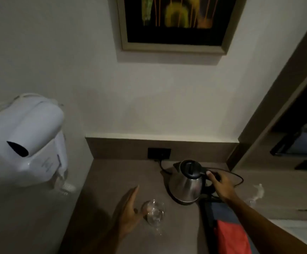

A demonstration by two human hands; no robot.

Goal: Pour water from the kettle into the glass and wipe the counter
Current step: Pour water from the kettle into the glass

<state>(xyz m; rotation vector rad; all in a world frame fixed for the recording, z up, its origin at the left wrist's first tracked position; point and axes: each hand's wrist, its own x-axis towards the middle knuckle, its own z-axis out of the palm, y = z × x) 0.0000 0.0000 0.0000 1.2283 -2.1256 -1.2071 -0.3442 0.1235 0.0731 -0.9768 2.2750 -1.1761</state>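
A steel kettle (185, 186) with a black lid stands on its base on the brown counter (108, 180), towards the back right. My right hand (220, 186) is wrapped around its black handle. A clear stemmed glass (153, 212) stands upright in front of the kettle, to its left. My left hand (128, 211) is open beside the glass, thumb touching or just short of its bowl. A folded cloth (229, 235), red and dark blue, lies on the counter under my right forearm.
The kettle's cord runs to a black socket (159, 153) in the low backsplash. A white wall-mounted hair dryer (26, 140) juts out at the left. A framed picture (174, 24) hangs above. A dark shelf recess (299, 140) opens at the right.
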